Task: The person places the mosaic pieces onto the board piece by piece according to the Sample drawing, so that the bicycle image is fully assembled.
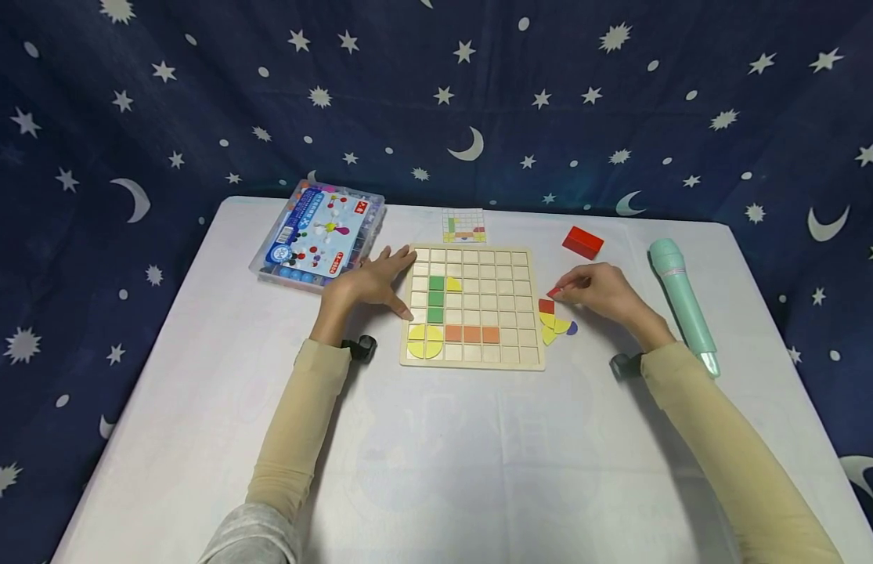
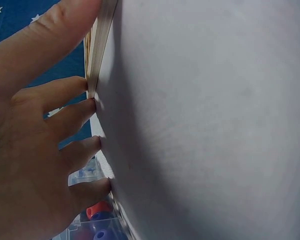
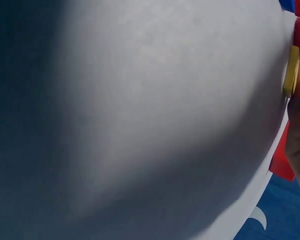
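Observation:
A square wooden grid board lies on the table, bearing green, orange and yellow pieces. My left hand rests at its left edge, fingers spread, thumb and fingertips touching the frame. In the left wrist view the fingers lie fairly straight beside the board's wooden edge. Right of the board, my right hand pinches a small red tile between thumb and fingertips. Just below it lie another red tile, several yellow pieces and a blue piece. The right wrist view shows only part of that hand.
A printed pattern card lies behind the board. To the left sits a clear plastic case of colored beads. A red block and a mint-green microphone are on the right. A dark starry cloth hangs behind the white table.

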Demonstrator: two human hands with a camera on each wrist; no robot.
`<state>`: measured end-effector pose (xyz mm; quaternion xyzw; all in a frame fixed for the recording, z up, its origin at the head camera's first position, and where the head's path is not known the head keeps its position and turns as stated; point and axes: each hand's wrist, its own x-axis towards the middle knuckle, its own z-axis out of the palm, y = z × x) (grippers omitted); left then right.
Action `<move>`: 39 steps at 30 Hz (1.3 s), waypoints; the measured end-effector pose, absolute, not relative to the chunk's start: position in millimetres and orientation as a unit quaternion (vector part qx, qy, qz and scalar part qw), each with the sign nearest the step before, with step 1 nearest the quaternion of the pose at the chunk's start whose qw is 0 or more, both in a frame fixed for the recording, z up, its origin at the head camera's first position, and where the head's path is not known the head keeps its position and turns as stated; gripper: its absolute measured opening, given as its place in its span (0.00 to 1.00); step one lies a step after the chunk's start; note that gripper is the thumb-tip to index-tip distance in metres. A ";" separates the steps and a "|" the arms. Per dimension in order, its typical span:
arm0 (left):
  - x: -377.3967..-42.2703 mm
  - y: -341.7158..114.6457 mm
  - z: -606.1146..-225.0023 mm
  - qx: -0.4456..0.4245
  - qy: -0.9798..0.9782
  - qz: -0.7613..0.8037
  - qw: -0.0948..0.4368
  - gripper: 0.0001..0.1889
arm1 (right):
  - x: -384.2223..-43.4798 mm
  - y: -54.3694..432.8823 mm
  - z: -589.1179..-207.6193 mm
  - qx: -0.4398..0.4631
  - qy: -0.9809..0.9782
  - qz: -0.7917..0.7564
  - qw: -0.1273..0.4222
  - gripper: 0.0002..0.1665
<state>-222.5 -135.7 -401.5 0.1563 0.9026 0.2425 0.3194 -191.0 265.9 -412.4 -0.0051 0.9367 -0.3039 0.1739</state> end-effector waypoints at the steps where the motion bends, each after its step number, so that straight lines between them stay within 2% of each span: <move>1: -222.5 -135.7 -401.4 0.156 0.903 0.243 0.319 0.63 | -191.4 264.9 -412.6 -0.005 0.937 -0.303 0.173 0.20; 16: -223.0 -136.2 -402.6 0.159 0.903 0.243 0.317 0.63 | -193.8 257.5 -416.5 -0.023 0.930 -0.330 0.158 0.13; 29: -222.2 -135.7 -401.3 0.151 0.904 0.240 0.319 0.63 | -190.0 250.7 -407.3 -0.003 0.905 -0.380 0.189 0.20; 35: -223.3 -134.9 -402.7 0.150 0.905 0.236 0.319 0.63 | -186.9 244.9 -402.8 -0.021 0.887 -0.419 0.192 0.25; 39: -223.4 -134.4 -401.9 0.153 0.906 0.235 0.318 0.63 | -185.4 241.5 -401.6 -0.035 0.878 -0.435 0.196 0.24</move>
